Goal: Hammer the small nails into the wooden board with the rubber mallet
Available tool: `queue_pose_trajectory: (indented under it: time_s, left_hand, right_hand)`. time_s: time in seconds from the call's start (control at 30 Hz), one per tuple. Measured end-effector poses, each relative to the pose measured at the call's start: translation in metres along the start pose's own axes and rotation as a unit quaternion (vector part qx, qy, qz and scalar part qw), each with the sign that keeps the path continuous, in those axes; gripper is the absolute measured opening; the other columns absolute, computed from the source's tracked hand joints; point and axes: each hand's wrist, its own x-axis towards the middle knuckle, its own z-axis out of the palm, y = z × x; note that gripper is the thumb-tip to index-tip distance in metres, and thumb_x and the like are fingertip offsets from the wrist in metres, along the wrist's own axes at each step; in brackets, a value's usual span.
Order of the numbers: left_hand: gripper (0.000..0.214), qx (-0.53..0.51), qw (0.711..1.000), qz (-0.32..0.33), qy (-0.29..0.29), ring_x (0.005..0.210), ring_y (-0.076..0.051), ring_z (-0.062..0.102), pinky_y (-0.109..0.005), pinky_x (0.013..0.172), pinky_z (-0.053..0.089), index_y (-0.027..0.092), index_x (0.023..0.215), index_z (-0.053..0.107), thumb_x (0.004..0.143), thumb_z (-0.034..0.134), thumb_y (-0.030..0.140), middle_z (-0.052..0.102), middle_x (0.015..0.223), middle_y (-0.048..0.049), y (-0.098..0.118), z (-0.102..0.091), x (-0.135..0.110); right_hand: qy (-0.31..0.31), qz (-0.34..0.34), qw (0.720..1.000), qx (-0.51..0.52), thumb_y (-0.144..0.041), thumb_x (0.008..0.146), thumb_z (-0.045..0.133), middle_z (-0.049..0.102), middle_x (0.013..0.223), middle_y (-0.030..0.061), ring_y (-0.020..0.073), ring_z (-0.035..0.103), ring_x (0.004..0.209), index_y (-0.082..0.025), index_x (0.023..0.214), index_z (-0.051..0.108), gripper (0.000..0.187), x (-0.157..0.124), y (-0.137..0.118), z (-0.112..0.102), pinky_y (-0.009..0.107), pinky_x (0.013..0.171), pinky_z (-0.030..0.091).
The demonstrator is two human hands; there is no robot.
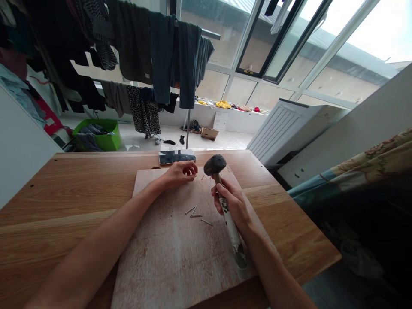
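Note:
In the head view my right hand (232, 198) is wrapped around the handle of a rubber mallet (229, 223). Its dark head points up and away, and the pale handle is flecked with dark spots. My left hand (180, 173) hovers over or rests at the far part of a worn wooden board (174, 249), fingers curled in; anything between the fingertips is too small to make out. Several loose nails (197, 215) lie mid-board. A small nail (202, 177) stands between my two hands, and more small ones seem to be behind the mallet.
Under the board is a wooden table (64, 189). A phone (177, 157) lies at its far edge. Beyond hang clothes on a rack (161, 51), with a green basin (103, 135) on the floor. A white ribbed cabinet (283, 124) and a curtain (360, 163) flank the right side.

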Motion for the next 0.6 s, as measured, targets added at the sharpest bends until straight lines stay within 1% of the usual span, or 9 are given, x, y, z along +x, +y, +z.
queue_pose_trajectory:
  time_s: [0.13,0.23,0.37,0.6]
  left_hand:
    - [0.014,0.012,1.0,-0.015,-0.013,0.068,-0.011,0.056,-0.022,0.063,0.046,0.017,0.085,0.067,0.075,0.068,0.026,0.064,0.075,0.001,0.0046,-0.0015,-0.001]
    - [0.014,0.008,1.0,-0.014,-0.014,0.068,-0.011,0.056,-0.023,0.064,0.046,0.016,0.085,0.067,0.074,0.066,0.025,0.065,0.077,0.0002,0.0067,-0.0015,-0.0011]
    - [0.013,0.024,0.999,-0.009,-0.031,0.068,-0.01,0.056,-0.022,0.064,0.045,0.016,0.084,0.068,0.073,0.063,0.021,0.066,0.078,-0.0001,0.006,-0.0004,-0.0009]
    - [0.022,0.025,0.999,-0.016,-0.03,0.076,-0.014,0.065,-0.025,0.07,0.05,0.016,0.096,0.066,0.074,0.067,0.02,0.072,0.082,-0.002,0.0031,-0.0018,-0.0025]
  right_hand:
    - [-0.01,-0.004,1.0,-0.005,-0.047,0.089,0.065,0.059,0.076,-0.002,0.0055,0.045,0.038,-0.018,0.096,0.063,0.029,-0.0003,-0.0009,0.0025,0.019,0.032,0.035]
    - [-0.014,-0.007,1.0,-0.002,-0.046,0.089,0.064,0.061,0.078,-0.0014,0.0058,0.046,0.038,-0.018,0.096,0.063,0.028,0.0001,0.0007,0.0037,0.02,0.032,0.035]
    - [-0.021,-0.007,1.0,-0.003,-0.045,0.09,0.064,0.061,0.077,-0.0016,0.0057,0.045,0.038,-0.019,0.094,0.062,0.026,0.0006,0.0027,0.0039,0.02,0.032,0.035]
    - [-0.033,-0.005,0.999,0.005,-0.044,0.092,0.064,0.061,0.08,-0.0014,0.005,0.046,0.038,-0.018,0.098,0.063,0.027,-0.0005,0.0035,0.0048,0.019,0.033,0.034]
